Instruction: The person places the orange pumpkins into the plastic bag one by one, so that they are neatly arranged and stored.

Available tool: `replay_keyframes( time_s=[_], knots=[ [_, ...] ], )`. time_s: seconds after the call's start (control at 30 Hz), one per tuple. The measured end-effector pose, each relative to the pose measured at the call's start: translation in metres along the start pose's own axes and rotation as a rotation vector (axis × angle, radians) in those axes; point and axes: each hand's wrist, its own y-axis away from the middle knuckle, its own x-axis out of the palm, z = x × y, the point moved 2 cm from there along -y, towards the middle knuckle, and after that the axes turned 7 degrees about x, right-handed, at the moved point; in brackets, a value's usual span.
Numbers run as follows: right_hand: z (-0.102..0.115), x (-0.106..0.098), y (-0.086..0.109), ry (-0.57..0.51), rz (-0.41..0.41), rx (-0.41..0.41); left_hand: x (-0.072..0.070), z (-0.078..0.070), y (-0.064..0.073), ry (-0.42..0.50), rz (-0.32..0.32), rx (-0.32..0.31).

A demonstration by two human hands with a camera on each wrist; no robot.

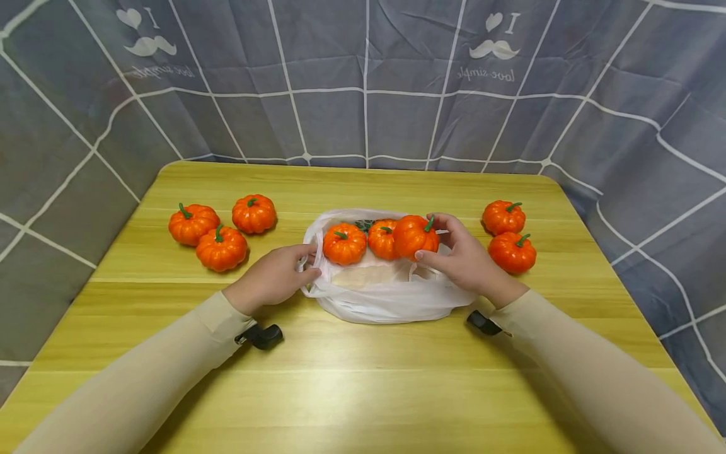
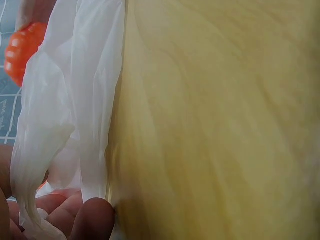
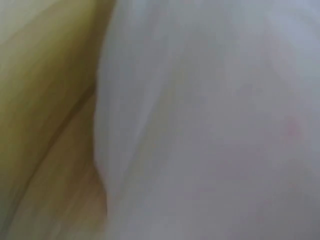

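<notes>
A white plastic bag point(image 1: 391, 306) lies with its mouth spread on the table. At its left edge my left hand point(image 1: 272, 277) holds the thin plastic; in the left wrist view the fingers point(image 2: 92, 220) are curled around a gathered strip of it. My right hand point(image 1: 473, 261) grips a small orange pumpkin point(image 1: 416, 238) with a green stem, over the right part of the bag's mouth. Inside the bag sit one pumpkin point(image 1: 345, 244) at the left and another pumpkin point(image 1: 381, 239), partly hidden behind the held one. White plastic fills most of the right wrist view, hiding the right hand there.
Three pumpkins point(image 1: 222, 248) stand in a group on the left of the wooden table point(image 1: 363, 378). Two more pumpkins point(image 1: 512, 252) stand at the right, beyond the right hand. A grey curtain point(image 1: 329, 120) with white lines hangs behind the table and at both sides.
</notes>
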Motion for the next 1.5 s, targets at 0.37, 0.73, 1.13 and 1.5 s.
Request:
replay_keyframes(
  time_s=[0.37, 0.73, 1.13, 1.5],
  knots=[
    [-0.004, -0.010, 0.001, 0.182, -0.024, 0.020, -0.002, -0.002, 0.000, 0.005, -0.007, 0.005],
    [-0.002, -0.004, 0.001, 0.071, 0.077, -0.072, -0.002, -0.016, -0.001, -0.010, -0.032, 0.030],
    [-0.004, -0.020, -0.010, 0.311, -0.079, 0.100, -0.001, -0.014, -0.003, -0.034, -0.017, 0.032],
    [-0.005, -0.009, -0.020, 0.423, -0.106, 0.164, 0.000, -0.014, -0.004, -0.043, -0.017, 0.038]
  ],
)
